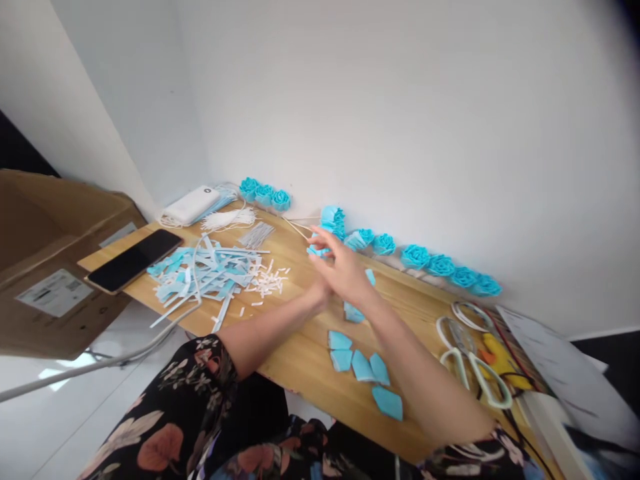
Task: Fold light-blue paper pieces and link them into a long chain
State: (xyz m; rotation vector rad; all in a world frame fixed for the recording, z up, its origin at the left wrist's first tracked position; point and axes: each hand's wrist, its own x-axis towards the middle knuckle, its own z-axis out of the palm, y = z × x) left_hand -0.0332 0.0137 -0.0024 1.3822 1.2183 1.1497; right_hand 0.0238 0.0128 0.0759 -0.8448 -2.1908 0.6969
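Here, the right hand (pixel 343 263), loosely curled, overlapped the left hand (pixel 320 292) above the wooden table (pixel 295 360), right beside a blue piece (pixel 317 251) (whether either hand pinched it, I could not tell), while loose petals (pixel 362 367) lay nearer the front and blue flowers (pixel 415 256) lined the wall (pixel 400 133)

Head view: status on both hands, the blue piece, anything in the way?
Right hand at blue piece, grip unclear. Left hand mostly hidden behind right. Thin sticks close by; loose blue cutouts on table.
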